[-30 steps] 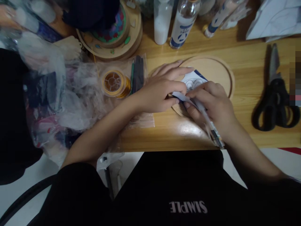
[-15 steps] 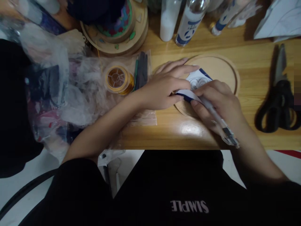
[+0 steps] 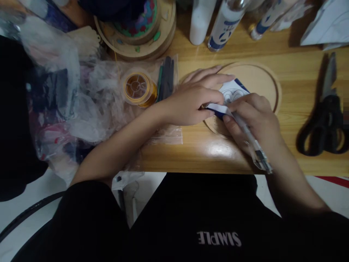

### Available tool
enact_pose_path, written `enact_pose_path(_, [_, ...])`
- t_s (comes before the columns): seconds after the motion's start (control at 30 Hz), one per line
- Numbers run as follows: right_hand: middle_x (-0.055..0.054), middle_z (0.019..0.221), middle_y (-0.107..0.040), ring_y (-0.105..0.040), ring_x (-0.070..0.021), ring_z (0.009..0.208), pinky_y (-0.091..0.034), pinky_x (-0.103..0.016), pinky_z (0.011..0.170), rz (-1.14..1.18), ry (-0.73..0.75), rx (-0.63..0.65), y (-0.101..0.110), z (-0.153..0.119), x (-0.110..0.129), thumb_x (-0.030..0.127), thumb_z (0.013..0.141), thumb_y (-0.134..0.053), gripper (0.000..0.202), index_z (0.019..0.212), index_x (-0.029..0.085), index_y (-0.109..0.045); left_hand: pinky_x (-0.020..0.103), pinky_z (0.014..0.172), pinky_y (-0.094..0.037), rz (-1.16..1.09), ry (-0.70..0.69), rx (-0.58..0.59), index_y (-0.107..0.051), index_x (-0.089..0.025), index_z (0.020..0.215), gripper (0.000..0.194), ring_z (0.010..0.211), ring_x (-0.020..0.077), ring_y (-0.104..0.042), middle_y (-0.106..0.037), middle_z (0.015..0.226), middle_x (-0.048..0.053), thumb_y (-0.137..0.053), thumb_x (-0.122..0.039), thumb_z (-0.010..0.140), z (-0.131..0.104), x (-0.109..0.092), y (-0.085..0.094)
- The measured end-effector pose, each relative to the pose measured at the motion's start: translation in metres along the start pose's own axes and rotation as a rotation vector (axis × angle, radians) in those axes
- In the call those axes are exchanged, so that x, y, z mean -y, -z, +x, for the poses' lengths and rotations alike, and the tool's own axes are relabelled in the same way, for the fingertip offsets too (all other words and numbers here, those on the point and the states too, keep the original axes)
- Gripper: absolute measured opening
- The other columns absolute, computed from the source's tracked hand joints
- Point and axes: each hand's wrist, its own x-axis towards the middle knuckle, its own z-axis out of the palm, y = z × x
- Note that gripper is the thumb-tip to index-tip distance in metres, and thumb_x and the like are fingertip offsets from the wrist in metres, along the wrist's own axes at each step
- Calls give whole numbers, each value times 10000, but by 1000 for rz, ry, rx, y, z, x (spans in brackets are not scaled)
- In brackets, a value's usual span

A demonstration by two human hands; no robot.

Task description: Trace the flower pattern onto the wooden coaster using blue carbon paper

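Note:
A white paper with printed curls and dark blue edges [image 3: 231,91] lies over a round wooden board [image 3: 252,74], its near edge folded up. My left hand [image 3: 200,96] pinches the left end of that fold between thumb and index finger, its other fingers spread over the board. Closed on the fold's right part is my right hand [image 3: 252,116], which also carries a clear pen [image 3: 252,140] slanting down toward my wrist. The pen's tip is hidden by the fingers.
Black scissors [image 3: 323,116] lie at the right. Bottles [image 3: 225,27] stand at the back. Left of my hands are a spool of golden thread [image 3: 139,89], dark sticks [image 3: 165,80] and crumpled plastic bags [image 3: 92,105]. A round wooden piece [image 3: 166,34] sits at the back left.
The view has shifted slightly. The paper's folded edge stands a little more upright between my hands, and the pen's rear end has swung slightly left.

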Motion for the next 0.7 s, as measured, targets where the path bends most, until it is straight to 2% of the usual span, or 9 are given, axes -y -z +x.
enact_pose_path(0.37, [-75, 881, -609, -554, -251, 791, -451, -404, 665, -46, 11, -34, -5, -2, -1, 343, 904, -507, 132, 922, 266, -613, 578, 1237, -198, -7, 18, 14, -684, -281, 944, 143, 1489, 305, -258, -421, 1530, -79, -573, -271, 855, 0, 0, 1])
enact_pose_path(0.53, [-86, 902, -635, -571, -255, 824, -468, -411, 714, 13, 24, -7, -1, -1, 1, 402, 869, -609, 161, 959, 270, -632, 582, 1228, -208, 16, 7, 8, -683, -277, 915, 146, 1489, 298, -258, -432, 1521, -78, -563, -238, 840, 0, 1, 0])
enact_pose_path(0.7, [-74, 897, -624, -565, -242, 833, -462, -392, 717, -22, -14, -15, -3, -1, 3, 372, 914, -549, 132, 919, 275, -638, 590, 1216, -206, 8, 5, 2, -688, -253, 889, 161, 1486, 307, -263, -453, 1508, -60, -555, -191, 824, 1, 0, 0])
